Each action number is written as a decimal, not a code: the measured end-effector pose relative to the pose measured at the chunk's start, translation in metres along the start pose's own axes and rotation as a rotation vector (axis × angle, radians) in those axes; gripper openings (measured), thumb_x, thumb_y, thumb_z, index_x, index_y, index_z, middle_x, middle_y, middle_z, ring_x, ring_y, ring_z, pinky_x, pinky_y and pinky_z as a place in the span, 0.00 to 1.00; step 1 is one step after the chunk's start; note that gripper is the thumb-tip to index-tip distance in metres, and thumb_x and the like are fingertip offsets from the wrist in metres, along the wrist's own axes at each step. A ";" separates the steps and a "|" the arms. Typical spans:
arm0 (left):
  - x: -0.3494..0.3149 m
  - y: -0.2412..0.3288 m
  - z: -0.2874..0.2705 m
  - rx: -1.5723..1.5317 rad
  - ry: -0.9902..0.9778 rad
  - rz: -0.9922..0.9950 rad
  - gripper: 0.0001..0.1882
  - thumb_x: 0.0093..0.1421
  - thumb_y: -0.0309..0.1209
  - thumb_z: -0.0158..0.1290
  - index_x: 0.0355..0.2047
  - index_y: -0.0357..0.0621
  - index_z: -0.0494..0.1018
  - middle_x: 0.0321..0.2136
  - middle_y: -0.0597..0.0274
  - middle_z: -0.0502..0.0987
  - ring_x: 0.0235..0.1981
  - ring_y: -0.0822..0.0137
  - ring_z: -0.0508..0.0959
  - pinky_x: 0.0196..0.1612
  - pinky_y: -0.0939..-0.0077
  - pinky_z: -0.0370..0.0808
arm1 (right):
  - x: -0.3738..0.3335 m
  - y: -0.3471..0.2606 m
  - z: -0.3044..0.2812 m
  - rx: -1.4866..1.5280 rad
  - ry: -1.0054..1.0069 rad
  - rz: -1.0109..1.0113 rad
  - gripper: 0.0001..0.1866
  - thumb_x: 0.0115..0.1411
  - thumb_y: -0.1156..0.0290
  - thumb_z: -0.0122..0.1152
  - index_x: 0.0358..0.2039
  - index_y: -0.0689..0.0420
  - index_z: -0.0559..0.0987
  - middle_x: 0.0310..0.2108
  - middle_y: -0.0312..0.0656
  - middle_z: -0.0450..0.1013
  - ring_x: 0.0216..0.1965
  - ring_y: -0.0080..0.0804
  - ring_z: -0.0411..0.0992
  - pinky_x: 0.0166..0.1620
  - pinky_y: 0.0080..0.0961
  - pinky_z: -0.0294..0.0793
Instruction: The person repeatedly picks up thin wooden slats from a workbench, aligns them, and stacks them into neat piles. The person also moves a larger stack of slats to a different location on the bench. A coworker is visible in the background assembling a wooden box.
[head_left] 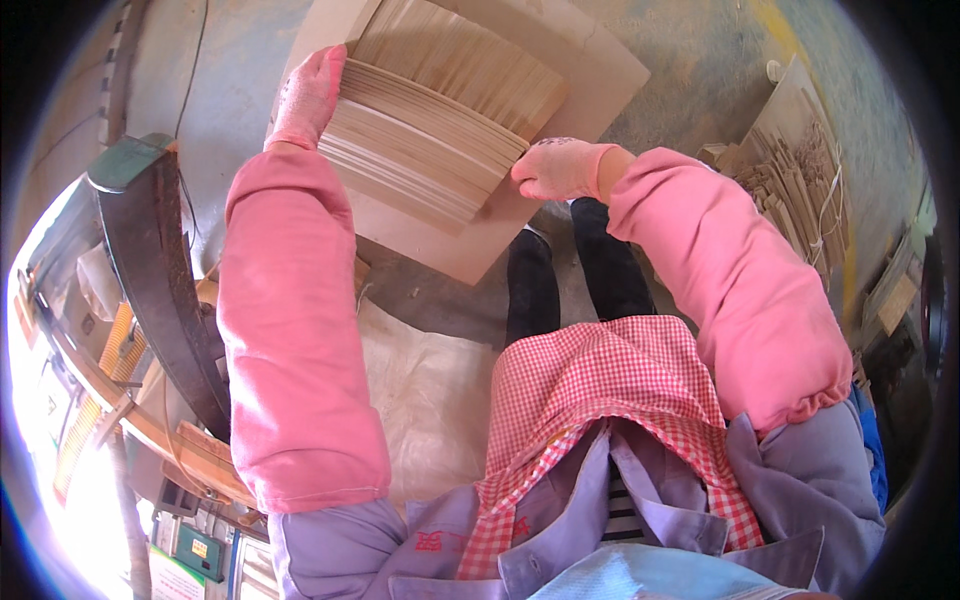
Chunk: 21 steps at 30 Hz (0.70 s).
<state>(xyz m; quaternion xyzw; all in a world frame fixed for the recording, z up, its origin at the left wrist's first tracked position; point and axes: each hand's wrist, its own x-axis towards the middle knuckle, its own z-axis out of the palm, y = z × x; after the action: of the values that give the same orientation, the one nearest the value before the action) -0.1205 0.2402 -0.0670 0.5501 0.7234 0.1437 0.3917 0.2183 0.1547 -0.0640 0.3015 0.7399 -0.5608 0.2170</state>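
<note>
My left hand (309,98), in a pink work glove, is closed round the left end of a row of thin wooden strips (432,108). At the row's right end, the gloved fingers of my right hand (563,168) are closed against the strips. The row is slightly bowed and spans the gap between my hands. Under and behind it lie more pale wooden slats (465,62), packed side by side. Closer to me, further slats (400,170) lie flat. All of them rest on a light brown board (610,75). My fingertips are partly hidden.
A dark metal beam with a green end (150,270) stands left of my left arm. Bundled wood offcuts (790,165) lie at the right. A whitish sheet (425,390) is below my arms, near my legs and checked apron (600,370).
</note>
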 end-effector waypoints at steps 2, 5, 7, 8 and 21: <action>0.000 0.001 0.002 0.061 0.001 -0.024 0.27 0.70 0.47 0.50 0.58 0.38 0.74 0.54 0.49 0.78 0.56 0.58 0.75 0.62 0.69 0.66 | 0.001 -0.003 -0.002 -0.010 -0.017 0.038 0.15 0.57 0.63 0.55 0.38 0.55 0.84 0.36 0.48 0.81 0.41 0.50 0.78 0.46 0.44 0.76; -0.013 0.000 -0.001 0.124 0.117 0.024 0.31 0.70 0.48 0.49 0.62 0.34 0.68 0.58 0.46 0.74 0.62 0.56 0.71 0.65 0.67 0.63 | -0.004 -0.017 -0.014 -0.062 -0.269 0.044 0.14 0.56 0.64 0.58 0.39 0.57 0.83 0.32 0.46 0.80 0.35 0.40 0.78 0.40 0.37 0.76; -0.038 -0.004 -0.002 0.014 0.406 -0.055 0.32 0.69 0.45 0.50 0.64 0.32 0.63 0.61 0.39 0.69 0.64 0.48 0.68 0.67 0.63 0.61 | -0.015 -0.030 -0.025 -0.015 -0.373 0.068 0.14 0.56 0.65 0.60 0.40 0.58 0.82 0.30 0.43 0.79 0.29 0.34 0.76 0.34 0.32 0.75; -0.058 -0.008 0.001 -0.043 0.577 -0.020 0.33 0.69 0.44 0.51 0.65 0.30 0.61 0.63 0.35 0.66 0.65 0.44 0.66 0.68 0.61 0.60 | -0.023 -0.036 -0.030 0.062 -0.363 0.097 0.15 0.56 0.65 0.61 0.41 0.58 0.82 0.30 0.42 0.79 0.27 0.32 0.75 0.32 0.30 0.74; -0.193 0.010 0.138 -0.290 0.627 -0.472 0.41 0.56 0.35 0.66 0.64 0.33 0.60 0.62 0.43 0.66 0.63 0.44 0.66 0.65 0.57 0.63 | 0.074 -0.084 -0.045 0.048 0.680 0.218 0.32 0.56 0.58 0.69 0.58 0.59 0.73 0.55 0.56 0.71 0.56 0.52 0.71 0.58 0.43 0.71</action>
<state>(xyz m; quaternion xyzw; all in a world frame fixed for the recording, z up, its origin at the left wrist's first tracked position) 0.0036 0.0377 -0.0716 0.2379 0.8861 0.3109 0.2480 0.1077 0.1974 -0.0411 0.5530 0.7200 -0.4191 0.0097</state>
